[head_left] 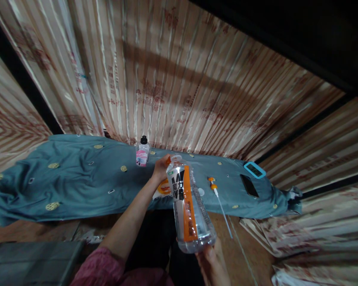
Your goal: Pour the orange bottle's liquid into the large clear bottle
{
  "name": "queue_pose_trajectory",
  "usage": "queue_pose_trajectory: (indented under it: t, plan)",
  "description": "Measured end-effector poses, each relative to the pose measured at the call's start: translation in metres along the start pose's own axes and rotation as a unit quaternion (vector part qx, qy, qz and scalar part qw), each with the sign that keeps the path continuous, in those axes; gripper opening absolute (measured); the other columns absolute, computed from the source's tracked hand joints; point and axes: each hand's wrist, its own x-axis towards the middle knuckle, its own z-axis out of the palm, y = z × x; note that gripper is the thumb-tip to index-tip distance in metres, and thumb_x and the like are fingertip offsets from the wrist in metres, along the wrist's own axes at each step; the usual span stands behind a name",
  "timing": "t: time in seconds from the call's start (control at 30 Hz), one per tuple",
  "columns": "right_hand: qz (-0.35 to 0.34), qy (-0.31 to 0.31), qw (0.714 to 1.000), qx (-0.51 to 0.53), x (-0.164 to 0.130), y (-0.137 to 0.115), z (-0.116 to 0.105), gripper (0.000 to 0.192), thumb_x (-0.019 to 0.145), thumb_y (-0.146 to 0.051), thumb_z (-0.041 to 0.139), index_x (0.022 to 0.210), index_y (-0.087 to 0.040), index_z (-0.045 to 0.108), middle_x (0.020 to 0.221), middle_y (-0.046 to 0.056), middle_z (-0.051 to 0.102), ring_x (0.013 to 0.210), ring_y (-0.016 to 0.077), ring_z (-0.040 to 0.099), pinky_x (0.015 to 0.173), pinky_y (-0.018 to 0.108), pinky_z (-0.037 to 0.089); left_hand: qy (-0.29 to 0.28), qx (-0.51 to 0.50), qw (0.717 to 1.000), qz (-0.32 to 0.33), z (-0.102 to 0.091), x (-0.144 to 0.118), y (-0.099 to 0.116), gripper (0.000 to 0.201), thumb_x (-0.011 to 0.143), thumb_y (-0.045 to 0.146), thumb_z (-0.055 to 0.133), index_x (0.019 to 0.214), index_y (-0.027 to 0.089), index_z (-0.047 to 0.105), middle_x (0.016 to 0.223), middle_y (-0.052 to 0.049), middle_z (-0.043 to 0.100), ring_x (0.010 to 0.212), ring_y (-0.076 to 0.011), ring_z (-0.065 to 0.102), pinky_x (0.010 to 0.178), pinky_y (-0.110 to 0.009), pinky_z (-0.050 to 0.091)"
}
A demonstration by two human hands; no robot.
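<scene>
The clear bottle (187, 206) bears a label with a large "W" and Chinese characters "魔力".

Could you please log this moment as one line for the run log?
right hand: holds clear bottle by base, uncapped | left hand: at orange object on teal cloth | nearby: small bottle

Open cloth (77, 178) was left at the left; the right was crowded by a small bottle (143, 151), syringe (219, 198) and phone (249, 185).

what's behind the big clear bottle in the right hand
The left hand gripping something orange on the teal cloth. The clear bottle covers most of that orange thing, so what it is stays unclear.
</scene>
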Motion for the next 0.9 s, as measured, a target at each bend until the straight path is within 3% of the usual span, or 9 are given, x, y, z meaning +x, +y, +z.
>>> queue_pose_trajectory:
  t: [0.27, 0.63, 0.9]
  plan:
    - [-0.005, 0.011, 1.0, 0.003, 0.0006, 0.0022, -0.001, 0.046, 0.051, -0.056, 0.102, 0.089, -0.036, 0.085, 0.095, -0.002, 0.086, 0.094, 0.0225, 0.081, 0.086, 0.027, 0.062, 0.002, -0.002, 1.0, 0.006, 0.0015, 0.0004, -0.0017, 0.008, 0.083, 0.026, 0.066, 0.08, 0.019, 0.067, 0.079, -0.003, 0.073, 0.079, -0.0219, 0.069, 0.076, -0.033, 0.053]
    - [-0.002, -0.007, 1.0, -0.027, 0.0015, -0.0005, -0.0005, 0.057, 0.05, -0.06, 0.101, 0.096, -0.031, 0.085, 0.095, 0.004, 0.086, 0.097, 0.03, 0.081, 0.092, 0.039, 0.064, 0.005, -0.014, 1.0, 0.016, 0.0023, 0.001, -0.0066, 0.013, 0.081, 0.031, 0.066, 0.085, 0.019, 0.069, 0.084, -0.003, 0.075, 0.078, -0.0195, 0.066, 0.076, -0.031, 0.052]
    - [0.007, -0.005, 1.0, -0.009, -0.0004, -0.0007, 0.0, 0.058, 0.052, -0.057, 0.102, 0.103, -0.035, 0.085, 0.094, 0.001, 0.085, 0.102, 0.0305, 0.08, 0.094, 0.039, 0.063, 0.012, -0.017, 1.0, 0.006, 0.0068, 0.0019, -0.0093, 0.013, 0.081, 0.034, 0.065, 0.082, 0.021, 0.067, 0.081, -0.002, 0.073, 0.077, -0.0204, 0.065, 0.076, -0.032, 0.053]
